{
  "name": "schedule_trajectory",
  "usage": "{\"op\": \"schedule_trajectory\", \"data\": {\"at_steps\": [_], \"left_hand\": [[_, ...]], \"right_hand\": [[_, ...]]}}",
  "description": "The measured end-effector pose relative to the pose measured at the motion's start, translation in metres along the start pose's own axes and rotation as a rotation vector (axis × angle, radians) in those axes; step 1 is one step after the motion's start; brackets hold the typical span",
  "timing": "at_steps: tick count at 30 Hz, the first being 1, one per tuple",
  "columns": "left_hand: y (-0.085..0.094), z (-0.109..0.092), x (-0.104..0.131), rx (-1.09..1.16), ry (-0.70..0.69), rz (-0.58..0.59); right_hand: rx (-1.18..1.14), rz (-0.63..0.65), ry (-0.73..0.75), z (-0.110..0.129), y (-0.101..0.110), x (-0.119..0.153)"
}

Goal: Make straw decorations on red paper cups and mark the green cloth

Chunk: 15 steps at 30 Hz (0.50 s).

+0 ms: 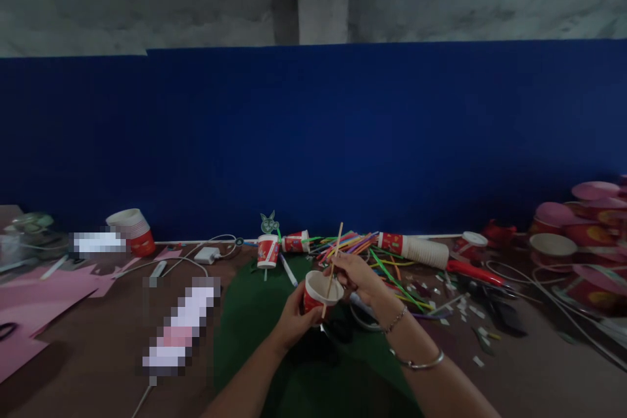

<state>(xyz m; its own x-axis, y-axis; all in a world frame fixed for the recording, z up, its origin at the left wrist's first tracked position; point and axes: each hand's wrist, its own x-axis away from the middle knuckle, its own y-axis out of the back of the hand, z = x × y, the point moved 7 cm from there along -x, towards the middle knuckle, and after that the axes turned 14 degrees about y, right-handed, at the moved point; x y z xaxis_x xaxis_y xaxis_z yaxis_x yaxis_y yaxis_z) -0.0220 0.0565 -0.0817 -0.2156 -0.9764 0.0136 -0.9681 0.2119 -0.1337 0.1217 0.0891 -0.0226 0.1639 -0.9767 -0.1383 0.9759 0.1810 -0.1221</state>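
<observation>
My left hand (298, 321) is wrapped round the side of a red and white paper cup (311, 299), which it holds with the open mouth tilted up. A thin wooden stick (338, 240) is pinched in my right hand (356, 275) at the cup's right side. The stick slants across the cup's rim, and its lower end shows against the front near my left thumb; whether it pierces the wall I cannot tell. Behind the hands stands a decorated red cup (267, 252) with a cat-like cutout (269, 223) above it. Another red cup (295, 241) lies beside it.
A green sheet (245, 313) lies under my hands, with dark scissors (339, 330) on it. Colourful sticks (355, 243) and a stack of cups (426, 253) lie behind. Pink paper (44, 297) and a blurred-out phone (183, 330) are left; scraps, cables and pink-topped cups (595, 287) right.
</observation>
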Motion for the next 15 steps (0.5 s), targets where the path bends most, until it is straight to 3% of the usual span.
{"op": "schedule_trajectory", "data": {"at_steps": [3,8,10,15], "left_hand": [[-0.002,0.001,0.001,-0.003,0.001,0.013],[-0.016,-0.004,0.008,-0.080,-0.037,0.150],[-0.019,-0.006,0.009,-0.102,-0.045,0.164],[-0.014,-0.001,0.006,0.008,0.009,0.111]], "right_hand": [[0.098,-0.081,0.031,0.003,0.012,-0.002],[0.191,-0.209,0.123,0.004,0.027,-0.005],[0.237,-0.168,0.152,0.005,0.024,-0.006],[0.439,0.079,0.181,0.012,0.001,0.000]]}}
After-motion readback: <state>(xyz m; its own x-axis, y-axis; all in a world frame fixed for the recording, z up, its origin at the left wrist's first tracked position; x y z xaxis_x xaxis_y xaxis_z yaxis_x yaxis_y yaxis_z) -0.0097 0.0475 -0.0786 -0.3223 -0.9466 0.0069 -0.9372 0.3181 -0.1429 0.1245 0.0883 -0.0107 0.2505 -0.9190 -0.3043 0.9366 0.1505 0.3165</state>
